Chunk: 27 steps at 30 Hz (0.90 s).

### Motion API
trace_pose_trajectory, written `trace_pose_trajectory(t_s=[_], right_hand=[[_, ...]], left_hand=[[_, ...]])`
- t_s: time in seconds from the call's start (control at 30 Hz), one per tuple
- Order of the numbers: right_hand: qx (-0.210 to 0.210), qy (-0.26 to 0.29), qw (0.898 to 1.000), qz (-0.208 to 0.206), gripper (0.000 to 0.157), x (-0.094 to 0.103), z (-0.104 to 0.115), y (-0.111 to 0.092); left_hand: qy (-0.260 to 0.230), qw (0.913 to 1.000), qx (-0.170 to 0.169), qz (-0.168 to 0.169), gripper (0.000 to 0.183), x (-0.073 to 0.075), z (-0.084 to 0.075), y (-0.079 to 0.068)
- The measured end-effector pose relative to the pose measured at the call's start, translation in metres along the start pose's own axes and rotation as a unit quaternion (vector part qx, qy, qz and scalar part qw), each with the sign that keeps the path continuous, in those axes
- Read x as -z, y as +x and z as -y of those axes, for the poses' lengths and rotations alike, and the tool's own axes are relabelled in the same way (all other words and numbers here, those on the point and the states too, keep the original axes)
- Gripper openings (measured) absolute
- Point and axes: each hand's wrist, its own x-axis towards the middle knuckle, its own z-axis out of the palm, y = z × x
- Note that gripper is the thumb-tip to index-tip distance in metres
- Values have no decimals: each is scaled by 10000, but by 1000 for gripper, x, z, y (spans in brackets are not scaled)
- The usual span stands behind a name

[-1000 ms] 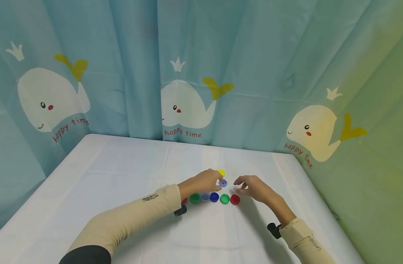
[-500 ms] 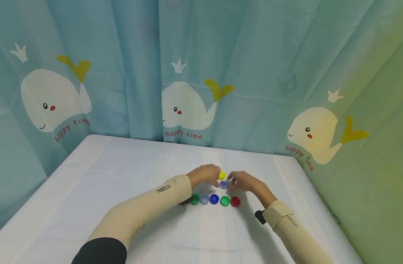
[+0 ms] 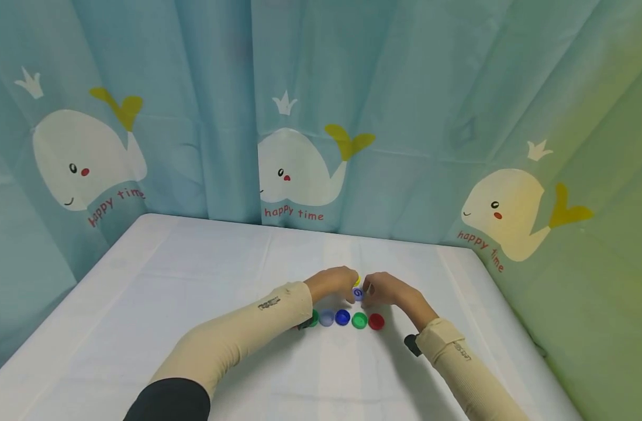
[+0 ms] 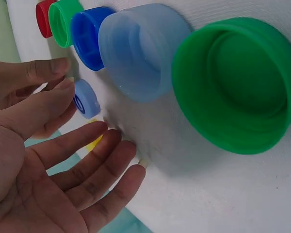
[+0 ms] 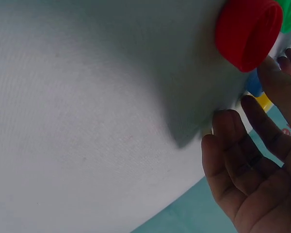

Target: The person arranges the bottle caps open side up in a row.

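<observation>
A light blue bottle cap [image 4: 88, 100] with a dark blue mark lies between my two hands. My left hand [image 3: 335, 283] is at its left; in the left wrist view its fingers are loosely extended and its thumb overlaps the cap's edge, though contact is unclear. My right hand [image 3: 385, 289] is at the cap's right, its fingers slightly bent, with no clear grip on anything. A yellow cap [image 3: 358, 280] sits just behind, partly hidden by my left hand.
Nearer me runs a row of upturned caps: red [image 3: 376, 321], green [image 3: 359, 320], blue [image 3: 342, 317], pale blue [image 3: 327, 317] and another green one [image 4: 237, 87]. My left sleeve hides the row's left end. A whale-print curtain [image 3: 405, 117] stands behind the white table [image 3: 221, 257].
My right hand has come leftward to the light blue cap. My left hand has drawn back from over the cap and shifted slightly right, covering more of the yellow cap.
</observation>
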Motion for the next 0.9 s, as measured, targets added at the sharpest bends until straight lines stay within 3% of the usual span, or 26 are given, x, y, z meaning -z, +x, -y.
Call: trace_pose_trajectory(t_s=[0.13,0.4,0.63,0.9], right_hand=[[137,-18,9999,-60,25,1,1,1],[-18,28,10000,-35,27,-2,1,2],[104,51,9998,-175,28,-6,3,2],[314,-145,9991,-261,24,-8,2,4]], left_hand=[[85,10000,-48,-17,29,0,1,0],[-1,10000,-12,-17,31,-6,3,-1],[-208,9998,54,-27,23,-7,4,-7],[-319,9994,-137,-33,18,-8,8,-7]])
